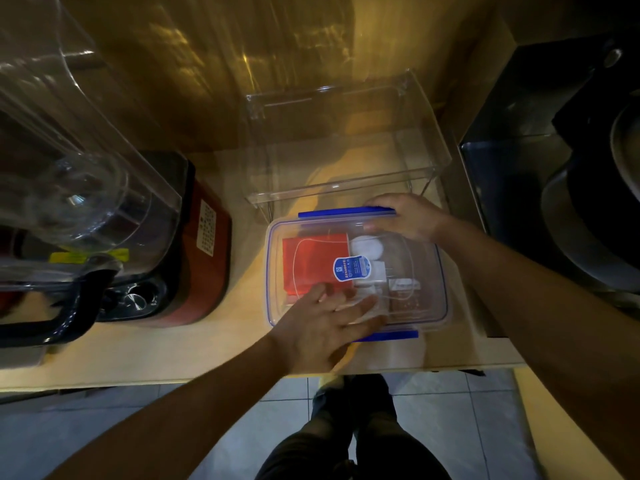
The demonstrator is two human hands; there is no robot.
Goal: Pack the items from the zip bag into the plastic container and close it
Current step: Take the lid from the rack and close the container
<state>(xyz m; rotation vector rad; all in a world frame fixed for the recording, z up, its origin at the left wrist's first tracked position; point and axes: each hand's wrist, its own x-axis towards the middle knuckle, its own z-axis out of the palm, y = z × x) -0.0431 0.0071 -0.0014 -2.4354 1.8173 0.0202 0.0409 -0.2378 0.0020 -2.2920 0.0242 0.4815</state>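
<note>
A red appliance is sitting off to the left of the worktop, clear of the job. The left hand is lying flat, fingers spread and gripping nothing, pressing the lid down on the plastic container — the packed items, a red packet among them, showing through. The right hand is curling over the far blue clasp, probably snapping it — its grip is hard to read.

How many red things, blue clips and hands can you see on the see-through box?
Red packet inside the box: 1
Blue clips on the lid, far one and near one: 2
Hands on the lid, left hand and right hand: 2
Total: 5
</note>
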